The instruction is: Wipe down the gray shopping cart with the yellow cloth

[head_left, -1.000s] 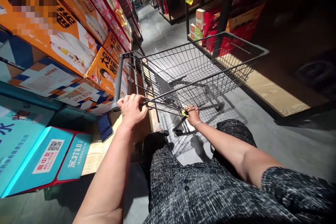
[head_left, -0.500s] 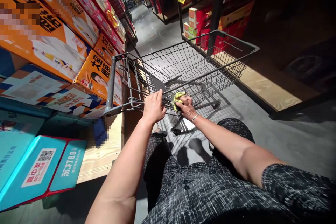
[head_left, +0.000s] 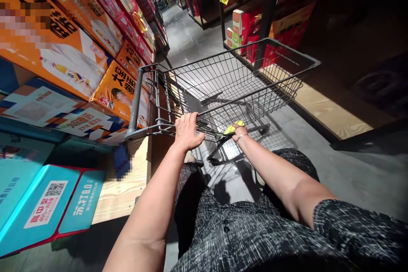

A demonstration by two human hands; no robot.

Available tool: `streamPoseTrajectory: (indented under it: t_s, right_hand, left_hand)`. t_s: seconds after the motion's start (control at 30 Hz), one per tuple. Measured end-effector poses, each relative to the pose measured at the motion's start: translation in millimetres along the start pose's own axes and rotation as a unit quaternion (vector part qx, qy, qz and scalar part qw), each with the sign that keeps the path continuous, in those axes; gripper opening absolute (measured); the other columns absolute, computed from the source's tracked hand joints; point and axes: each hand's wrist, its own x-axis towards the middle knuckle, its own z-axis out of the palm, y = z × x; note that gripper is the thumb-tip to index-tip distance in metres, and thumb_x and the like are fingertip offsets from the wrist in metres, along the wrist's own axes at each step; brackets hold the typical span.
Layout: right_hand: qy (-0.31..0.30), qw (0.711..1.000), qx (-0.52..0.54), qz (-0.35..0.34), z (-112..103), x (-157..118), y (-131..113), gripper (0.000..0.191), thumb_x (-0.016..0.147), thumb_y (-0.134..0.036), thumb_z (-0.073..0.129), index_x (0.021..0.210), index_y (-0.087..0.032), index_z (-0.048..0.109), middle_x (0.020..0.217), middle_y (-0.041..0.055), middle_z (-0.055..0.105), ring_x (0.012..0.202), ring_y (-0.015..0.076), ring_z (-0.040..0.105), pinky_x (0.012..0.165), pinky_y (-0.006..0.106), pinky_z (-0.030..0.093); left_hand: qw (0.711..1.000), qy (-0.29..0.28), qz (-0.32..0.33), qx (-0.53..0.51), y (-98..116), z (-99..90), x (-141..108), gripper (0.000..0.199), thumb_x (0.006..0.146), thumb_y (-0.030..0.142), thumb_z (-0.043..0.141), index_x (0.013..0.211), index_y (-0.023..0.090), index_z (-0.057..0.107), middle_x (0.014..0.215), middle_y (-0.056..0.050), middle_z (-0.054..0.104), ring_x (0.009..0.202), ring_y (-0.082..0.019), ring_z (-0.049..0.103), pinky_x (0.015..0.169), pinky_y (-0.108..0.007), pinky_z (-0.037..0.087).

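Note:
A dark wire shopping cart [head_left: 223, 106] stands in front of me, its handle bar [head_left: 136, 102] at the left beside the stacked boxes. My left hand [head_left: 188, 131] rests on the cart's near top rim, fingers over the wire and thumb out to the right. Lower, at the outside of the basket's near side, my right hand [head_left: 239, 129] is closed on a yellow cloth [head_left: 232, 128], which lies along a dark bar of the cart. The right fingertips are partly hidden by the cloth.
Orange boxes [head_left: 117, 89] are stacked at the left, above turquoise boxes [head_left: 79, 204] near a wooden shelf edge [head_left: 123, 187]. At the right stands a low wooden shelf [head_left: 321, 108] with red bags. A grey aisle floor [head_left: 188, 29] runs ahead.
My right hand has moved right with the yellow cloth, which looks flatter and more spread out. The thumb of my left hand sticks out further. The view has shifted slightly.

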Motion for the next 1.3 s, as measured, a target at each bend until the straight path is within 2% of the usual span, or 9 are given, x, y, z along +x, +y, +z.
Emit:
streamPoseTrajectory:
  t_s: [0.1,0.2,0.27,0.37,0.47,0.6,0.8,1.1,1.3]
  right_hand:
    - [0.016,0.999,0.022,-0.020,19,-15,-26,0.035,0.073,-0.032,0.070,0.100,-0.027,0.047,0.086,-0.0036,0.056,0.078,0.0166,0.062,0.073,0.035,0.059]
    - [-0.008,0.969,-0.054,-0.239,23,-40,-64,0.047,0.072,-0.028,0.073,0.115,-0.025,0.054,0.114,0.0049,0.058,0.106,0.0213,0.061,0.098,0.042,0.056]
    - [-0.038,0.897,-0.151,-0.413,21,-52,-85,0.049,0.078,-0.026,0.072,0.124,-0.026,0.057,0.129,0.0089,0.053,0.123,0.0254,0.053,0.111,0.046,0.048]
    - [-0.100,0.776,-0.309,-0.541,13,-50,-90,0.047,0.085,-0.017,0.066,0.129,-0.033,0.062,0.138,0.0076,0.051,0.134,0.0287,0.041,0.118,0.049,0.039]
    - [-0.160,0.694,-0.472,-0.519,-6,-29,-62,0.048,0.087,-0.012,0.061,0.127,-0.037,0.068,0.138,0.0063,0.055,0.132,0.0305,0.038,0.115,0.050,0.039]
    - [-0.202,0.641,-0.636,-0.380,-43,3,-15,0.041,0.091,-0.013,0.053,0.123,-0.030,0.072,0.142,0.0105,0.058,0.128,0.0315,0.042,0.108,0.051,0.042]
    - [-0.252,0.597,-0.671,-0.360,-65,10,-10,0.040,0.087,-0.009,0.053,0.114,-0.026,0.077,0.138,0.0135,0.062,0.119,0.0319,0.049,0.095,0.046,0.047]
    - [-0.111,0.636,-0.463,-0.607,-8,-32,-126,0.052,0.085,-0.015,0.063,0.133,-0.034,0.066,0.135,0.0080,0.059,0.132,0.0355,0.038,0.112,0.058,0.030]
    - [-0.261,0.590,-0.443,-0.623,40,-54,-151,0.043,0.087,-0.017,0.064,0.129,-0.025,0.067,0.133,0.0108,0.059,0.115,0.0283,0.048,0.102,0.044,0.043]
  left_hand:
    - [1.000,-0.002,-0.001,-0.006,0,-0.3,0,0.072,0.080,0.037,0.060,0.147,0.017,0.045,0.133,-0.014,0.056,0.126,-0.035,0.049,0.109,-0.047,0.035]
    - [1.000,0.002,0.002,-0.011,0,-0.9,-1,0.070,0.079,0.036,0.060,0.146,0.018,0.046,0.132,-0.014,0.057,0.126,-0.035,0.049,0.109,-0.046,0.035]
    - [1.000,0.007,0.003,-0.012,-1,-1.3,-1,0.069,0.079,0.036,0.060,0.145,0.019,0.047,0.132,-0.014,0.058,0.126,-0.035,0.049,0.108,-0.046,0.034]
    - [1.000,0.009,0.008,-0.015,-2,-1.0,-2,0.069,0.079,0.036,0.060,0.144,0.019,0.047,0.132,-0.014,0.058,0.124,-0.036,0.049,0.106,-0.046,0.035]
    - [1.000,0.011,0.014,-0.022,-5,0.1,-1,0.069,0.079,0.036,0.060,0.144,0.017,0.047,0.132,-0.014,0.058,0.124,-0.035,0.049,0.105,-0.047,0.036]
    - [0.999,0.016,0.018,-0.037,-12,1.8,1,0.067,0.078,0.035,0.060,0.142,0.019,0.048,0.131,-0.013,0.059,0.124,-0.034,0.049,0.106,-0.047,0.035]
    - [0.998,0.027,0.017,-0.046,-28,6.2,1,0.063,0.077,0.033,0.060,0.138,0.019,0.051,0.127,-0.011,0.062,0.120,-0.033,0.052,0.104,-0.047,0.036]
    - [0.997,0.053,0.007,-0.055,-24,10.1,3,0.058,0.077,0.034,0.061,0.133,0.019,0.055,0.123,-0.012,0.064,0.118,-0.034,0.053,0.102,-0.048,0.037]
    - [0.997,0.051,0.004,-0.059,-25,9.1,2,0.055,0.079,0.034,0.061,0.132,0.020,0.057,0.121,-0.011,0.065,0.117,-0.034,0.053,0.101,-0.048,0.037]
